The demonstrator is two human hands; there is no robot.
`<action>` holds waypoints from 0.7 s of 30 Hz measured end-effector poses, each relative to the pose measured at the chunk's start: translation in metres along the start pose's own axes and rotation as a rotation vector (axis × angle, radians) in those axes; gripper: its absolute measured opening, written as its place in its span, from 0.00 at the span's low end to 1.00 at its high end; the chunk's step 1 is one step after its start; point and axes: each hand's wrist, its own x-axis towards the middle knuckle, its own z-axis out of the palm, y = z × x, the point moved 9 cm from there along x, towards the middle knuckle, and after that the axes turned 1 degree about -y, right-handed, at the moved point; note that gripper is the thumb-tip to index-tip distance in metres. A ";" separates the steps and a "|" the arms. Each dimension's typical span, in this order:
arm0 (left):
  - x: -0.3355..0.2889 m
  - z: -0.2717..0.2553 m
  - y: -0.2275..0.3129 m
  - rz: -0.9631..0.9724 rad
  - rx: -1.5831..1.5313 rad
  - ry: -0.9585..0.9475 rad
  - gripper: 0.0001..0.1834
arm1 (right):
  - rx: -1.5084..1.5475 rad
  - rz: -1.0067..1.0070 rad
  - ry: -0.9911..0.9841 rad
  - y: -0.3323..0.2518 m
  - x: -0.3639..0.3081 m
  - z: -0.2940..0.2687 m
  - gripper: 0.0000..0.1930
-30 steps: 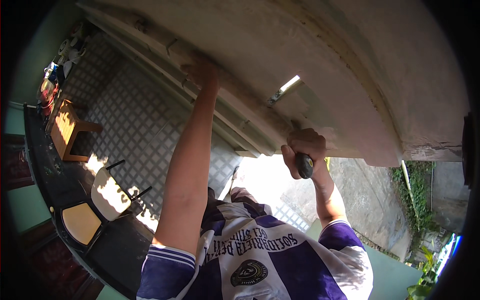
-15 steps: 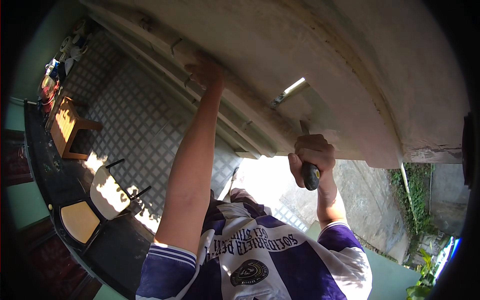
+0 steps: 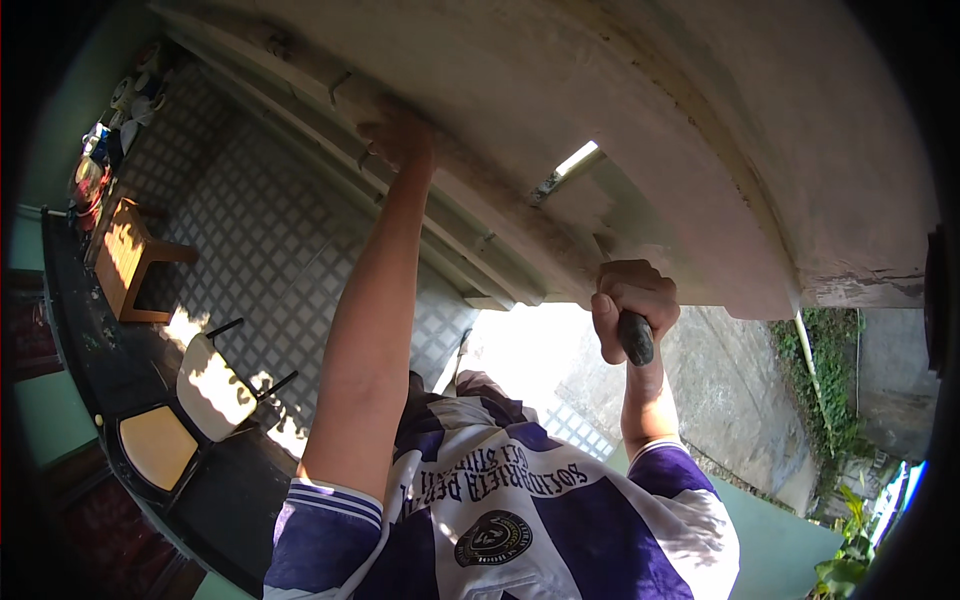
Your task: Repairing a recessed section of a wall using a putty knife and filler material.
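Overhead, my left hand (image 3: pixel 402 138) rests against a pale ledge (image 3: pixel 480 190), its fingers spread and partly in shadow. A small bent metal hook shows beside the fingers. My right hand (image 3: pixel 640 298) is closed round the dark rounded handle (image 3: pixel 636 338) of a hand tool. Its thin blade (image 3: pixel 604 246) points up at the pale panel (image 3: pixel 690 240), close to the ledge; whether its tip touches I cannot tell. Between my hands, a bright slot (image 3: pixel 577 158) cuts through the panel, with a small dark metal fitting (image 3: pixel 543 187) at its lower end.
Far below lies a tiled floor (image 3: pixel 270 220). At the left are a wooden stool (image 3: pixel 122 250), a white-backed chair (image 3: pixel 215 390) and a yellow-topped seat (image 3: pixel 158 445). Concrete ground (image 3: pixel 710 390) and green plants (image 3: pixel 825 400) lie at the right.
My right hand and the tool have shifted slightly right and up, and the handle is tilted differently. My left hand stays on the ledge; the whole view has moved a little.
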 end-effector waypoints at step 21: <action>-0.006 -0.004 0.005 0.017 0.047 -0.008 0.47 | 0.098 -0.090 0.241 -0.033 -0.017 -0.017 0.24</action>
